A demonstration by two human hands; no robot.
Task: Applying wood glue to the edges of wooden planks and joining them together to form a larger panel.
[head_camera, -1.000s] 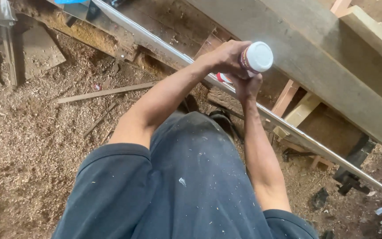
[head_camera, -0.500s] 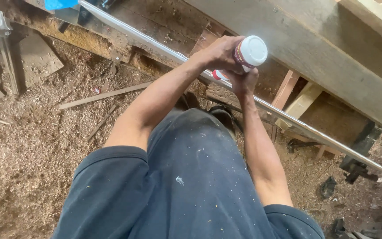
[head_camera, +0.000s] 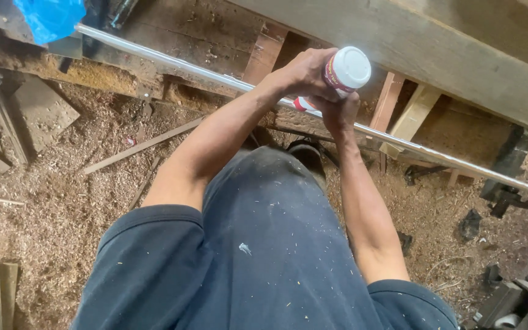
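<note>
Both hands clamped on this white-capped bottle (head_camera: 340, 76) (cap end pointing up at me), left hand (head_camera: 304, 73) above, right hand (head_camera: 336, 113) underneath.

Head view, 2 bare arms extended forward from dark short sleeves, converging in front of the torso. Left hand (head_camera: 304, 73): fingers curled shut in a grip, knuckles uppermost. Right hand (head_camera: 337, 110): directly below the left, touching it, fingers closed, forearm angled steeply upward.
</note>
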